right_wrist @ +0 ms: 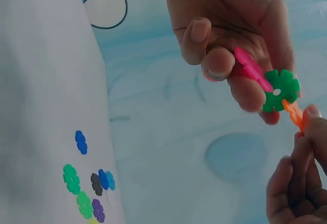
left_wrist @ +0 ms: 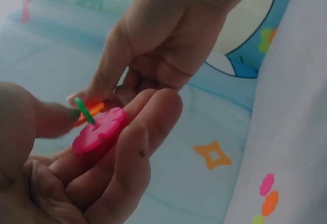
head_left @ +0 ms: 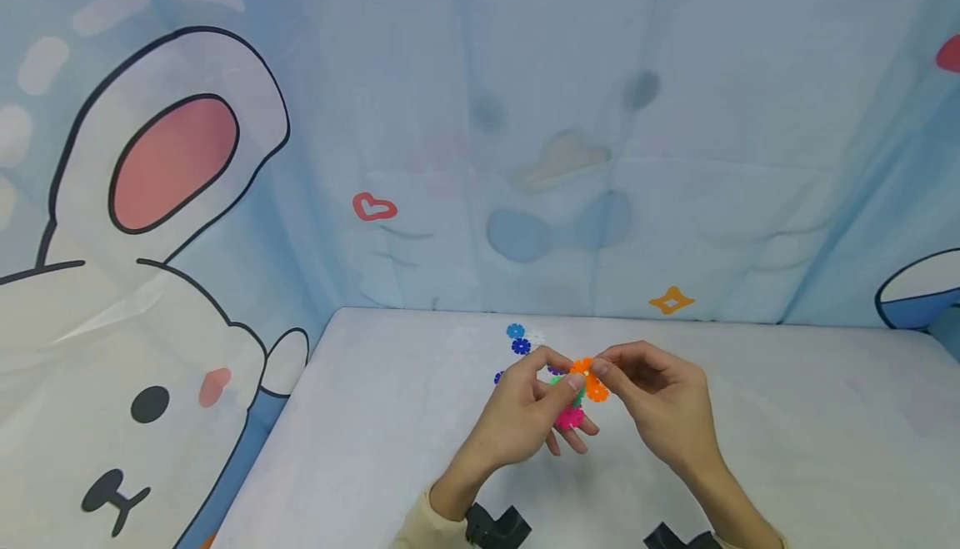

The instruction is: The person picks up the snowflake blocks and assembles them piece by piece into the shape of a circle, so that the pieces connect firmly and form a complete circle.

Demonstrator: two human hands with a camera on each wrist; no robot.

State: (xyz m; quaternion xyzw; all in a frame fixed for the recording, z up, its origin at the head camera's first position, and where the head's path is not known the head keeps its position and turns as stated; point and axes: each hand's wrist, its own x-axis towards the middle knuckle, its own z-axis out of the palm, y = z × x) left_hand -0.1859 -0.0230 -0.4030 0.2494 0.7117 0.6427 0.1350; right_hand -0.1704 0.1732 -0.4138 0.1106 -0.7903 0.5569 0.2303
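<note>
My left hand (head_left: 517, 411) pinches a green notched plastic disc (right_wrist: 287, 85) between thumb and fingers. A pink flower-shaped disc (left_wrist: 99, 131) is slotted into the green one and lies against my left fingers. My right hand (head_left: 667, 403) pinches an orange notched disc (right_wrist: 293, 114) by its far side. The orange disc's edge meets the green disc's rim; whether it sits in a slot I cannot tell. In the head view, two orange shapes show between the hands, and the left thumb covers part of the green disc.
Loose discs lie on the white table (head_left: 810, 432) beyond the hands: a light blue one (head_left: 515, 331), a dark blue one (head_left: 521, 346), a green one (right_wrist: 71, 179), a pink one (left_wrist: 266, 184) and several others. A printed curtain (head_left: 420, 116) hangs behind the table.
</note>
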